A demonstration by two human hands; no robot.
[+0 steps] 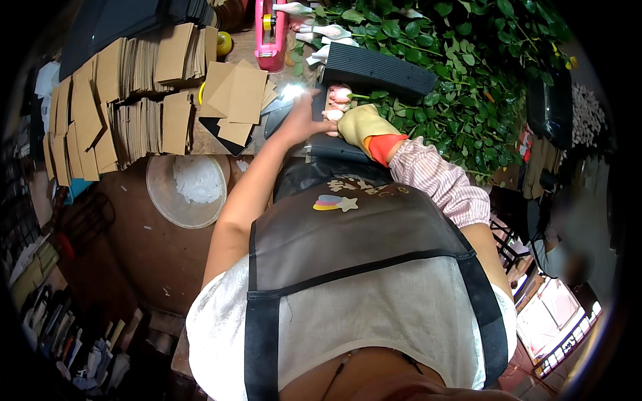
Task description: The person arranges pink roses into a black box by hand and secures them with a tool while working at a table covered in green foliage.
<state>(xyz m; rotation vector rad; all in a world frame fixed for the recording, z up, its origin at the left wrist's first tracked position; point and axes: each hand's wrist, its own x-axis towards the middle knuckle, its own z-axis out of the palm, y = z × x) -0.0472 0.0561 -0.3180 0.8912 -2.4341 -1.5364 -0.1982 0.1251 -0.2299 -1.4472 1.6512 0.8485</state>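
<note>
My bare left hand (pixel 303 120) is over a dark board, thumb stretched toward the roses and apart from the other fingers. Beside the thumb are a pink rose (pixel 340 95) and a paler bloom (pixel 332 115). My right hand (pixel 361 122), in a yellow glove with an orange cuff, is curled just right of the blooms. Its fingertips are turned down, and what they hold, if anything, is hidden. Behind both hands lies a black ribbed block (pixel 380 70). A bright glare washes out the spot by my left fingers.
Stacks of brown cardboard pieces (pixel 134 123) fill the left, with loose cards (pixel 244 93) nearer. A pink tape dispenser (pixel 270 50) and white-wrapped buds (pixel 328 32) stand at the back. Leafy stems (pixel 461 100) heap up on the right. A white tub (pixel 158 200) sits below the table edge.
</note>
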